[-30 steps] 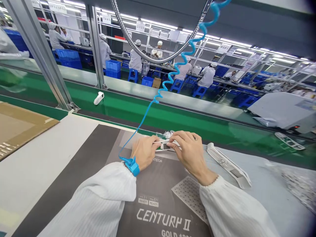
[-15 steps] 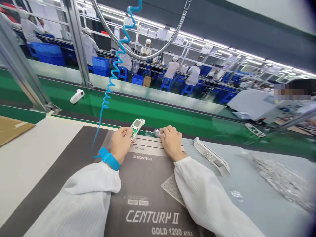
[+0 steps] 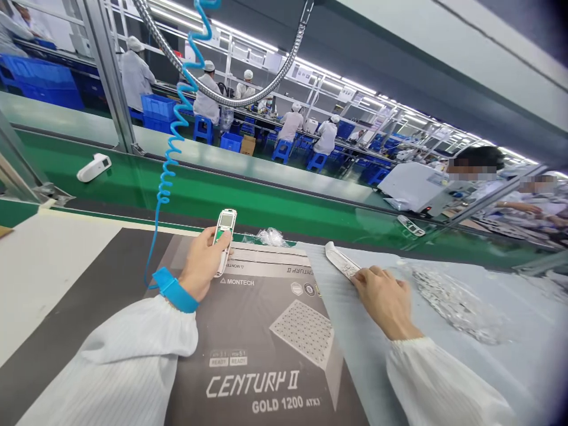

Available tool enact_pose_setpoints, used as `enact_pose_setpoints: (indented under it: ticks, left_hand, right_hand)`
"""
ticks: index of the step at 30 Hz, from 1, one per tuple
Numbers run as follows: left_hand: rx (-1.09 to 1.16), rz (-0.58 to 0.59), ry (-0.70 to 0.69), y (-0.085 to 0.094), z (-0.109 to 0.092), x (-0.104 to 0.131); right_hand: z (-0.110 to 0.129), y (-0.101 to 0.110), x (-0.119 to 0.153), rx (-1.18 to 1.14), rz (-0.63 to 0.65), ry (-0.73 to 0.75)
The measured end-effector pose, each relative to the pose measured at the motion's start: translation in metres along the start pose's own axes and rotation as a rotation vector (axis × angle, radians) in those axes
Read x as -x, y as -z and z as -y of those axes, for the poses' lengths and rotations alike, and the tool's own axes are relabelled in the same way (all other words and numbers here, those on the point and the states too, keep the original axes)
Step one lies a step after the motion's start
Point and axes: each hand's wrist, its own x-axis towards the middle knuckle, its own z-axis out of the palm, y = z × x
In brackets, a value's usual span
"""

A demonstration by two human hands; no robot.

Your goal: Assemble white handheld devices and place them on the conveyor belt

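My left hand, with a blue wrist strap, is closed around a white handheld device. The device is held upright, showing a small grey screen and part of a green circuit board under my thumb. To the right, my right hand has its fingers closed on the near end of a long white plastic housing half. That housing half lies on a pale foam sheet, and my fingers hide its near part. Between the hands lies a printed Montech cardboard box.
Crumpled clear plastic lies at the box's far edge. A bag of small white parts rests on the foam sheet. On the green belt are a white device and a white shell. A coiled blue cord hangs at left.
My right hand has moved right from the clear plastic to the white housing half and closed on it. My left hand has turned the device more upright. The view has shifted right.
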Motion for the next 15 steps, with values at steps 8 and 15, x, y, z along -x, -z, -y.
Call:
enact_pose_setpoints:
  ticks: [8, 15]
  left_hand:
    - [0.004, 0.084, 0.011, -0.003, -0.002, 0.003]
    - [0.000, 0.092, 0.010, -0.001, -0.002, 0.002]
  right_hand:
    - [0.007, -0.002, -0.004, -0.042, 0.048, -0.072]
    - [-0.006, 0.010, -0.006, -0.287, 0.159, 0.020]
